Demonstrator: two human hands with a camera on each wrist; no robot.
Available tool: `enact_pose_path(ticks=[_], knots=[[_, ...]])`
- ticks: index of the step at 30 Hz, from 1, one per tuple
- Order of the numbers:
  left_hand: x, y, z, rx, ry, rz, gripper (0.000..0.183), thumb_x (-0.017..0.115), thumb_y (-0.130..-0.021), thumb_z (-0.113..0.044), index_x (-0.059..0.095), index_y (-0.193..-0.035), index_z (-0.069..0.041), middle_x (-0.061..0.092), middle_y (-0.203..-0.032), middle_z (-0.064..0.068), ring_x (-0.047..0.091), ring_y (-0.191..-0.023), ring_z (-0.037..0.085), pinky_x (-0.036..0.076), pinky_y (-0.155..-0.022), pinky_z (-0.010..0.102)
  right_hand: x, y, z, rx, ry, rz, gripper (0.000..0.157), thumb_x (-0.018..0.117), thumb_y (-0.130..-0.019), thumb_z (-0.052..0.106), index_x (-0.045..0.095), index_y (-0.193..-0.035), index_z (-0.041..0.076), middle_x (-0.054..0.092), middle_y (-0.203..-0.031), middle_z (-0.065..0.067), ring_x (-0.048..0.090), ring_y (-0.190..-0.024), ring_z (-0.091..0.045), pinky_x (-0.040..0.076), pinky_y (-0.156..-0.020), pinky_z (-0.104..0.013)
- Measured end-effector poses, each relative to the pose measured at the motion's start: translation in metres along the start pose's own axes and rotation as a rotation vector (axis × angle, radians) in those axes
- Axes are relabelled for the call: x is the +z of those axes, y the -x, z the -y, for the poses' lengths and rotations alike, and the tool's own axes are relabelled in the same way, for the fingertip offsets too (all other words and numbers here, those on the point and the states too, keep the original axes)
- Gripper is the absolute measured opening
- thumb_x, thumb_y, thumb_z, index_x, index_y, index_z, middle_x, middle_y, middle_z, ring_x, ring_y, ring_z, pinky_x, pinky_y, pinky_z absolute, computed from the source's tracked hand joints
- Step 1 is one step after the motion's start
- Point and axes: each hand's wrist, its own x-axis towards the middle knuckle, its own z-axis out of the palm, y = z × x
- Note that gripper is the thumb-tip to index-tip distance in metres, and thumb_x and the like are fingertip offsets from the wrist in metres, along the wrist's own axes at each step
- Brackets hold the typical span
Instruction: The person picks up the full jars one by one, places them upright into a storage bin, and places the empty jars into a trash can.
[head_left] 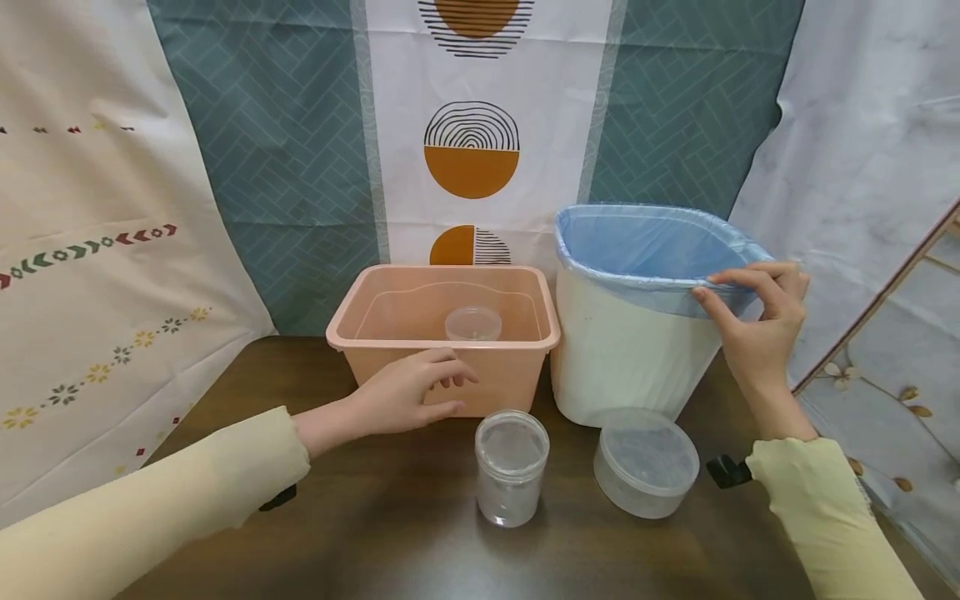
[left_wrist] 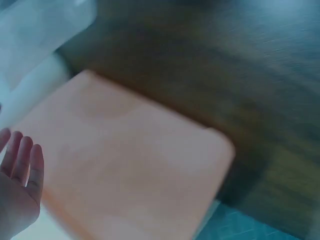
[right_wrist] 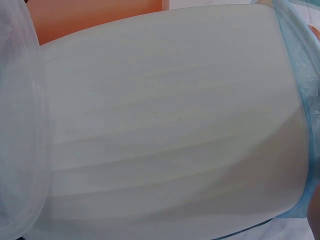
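Note:
My right hand (head_left: 765, 329) pinches the rim of a blue plastic bin liner (head_left: 645, 296) between thumb and index finger, at the front right. The liner is folded over the top of a white bin (head_left: 626, 358). Only a sliver of that hand shows at the edge of the right wrist view. In front of a pink plastic tub (head_left: 510, 375), my left hand (head_left: 408, 392) hovers with loosely bent fingers and holds nothing. Inside the tub sits a clear round container (head_left: 473, 323), its lower part hidden by the front wall.
On the dark wooden table (head_left: 390, 533) stand a tall clear lidded jar (head_left: 512, 475) and, further right, a wide low clear round container (head_left: 648, 467) close before the bin. Patterned cloths (head_left: 300, 167) hang behind and at both sides.

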Motion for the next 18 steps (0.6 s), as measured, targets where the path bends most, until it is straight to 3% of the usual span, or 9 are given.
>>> enact_pose_path(ticks=[5, 13, 18], knots=[[0.014, 0.006, -0.004, -0.040, 0.062, 0.125, 0.038, 0.072, -0.090, -0.033, 0.063, -0.124, -0.019, 0.066, -0.106, -0.003, 0.064, -0.097, 0.012, 0.055, -0.082, 0.027, 0.000, 0.002, 0.000, -0.004, 0.000, -0.006, 0.030, 0.084, -0.076, 0.012, 0.069, -0.086, -0.012, 0.052, -0.092, 0.026, 0.039, -0.100, -0.002, 0.026, -0.094, -0.022], [0.024, 0.017, -0.013, -0.063, 0.110, 0.192, 0.057, 0.074, -0.085, -0.045, 0.055, -0.134, -0.024, 0.061, -0.121, -0.008, 0.060, -0.108, 0.010, 0.052, -0.093, 0.032, 0.003, 0.001, 0.002, -0.013, -0.002, -0.005, 0.031, 0.084, -0.075, 0.012, 0.069, -0.086, -0.012, 0.052, -0.092, 0.027, 0.039, -0.099, -0.001, 0.025, -0.095, -0.023], [0.026, 0.013, -0.024, -0.075, 0.141, 0.235, 0.072, 0.077, -0.080, -0.050, 0.047, -0.141, -0.027, 0.055, -0.127, -0.010, 0.057, -0.120, 0.012, 0.049, -0.101, 0.036, 0.002, 0.002, 0.000, -0.016, -0.004, -0.020, 0.033, 0.085, -0.075, 0.015, 0.069, -0.086, -0.012, 0.052, -0.091, 0.027, 0.039, -0.099, -0.001, 0.025, -0.096, -0.024]])
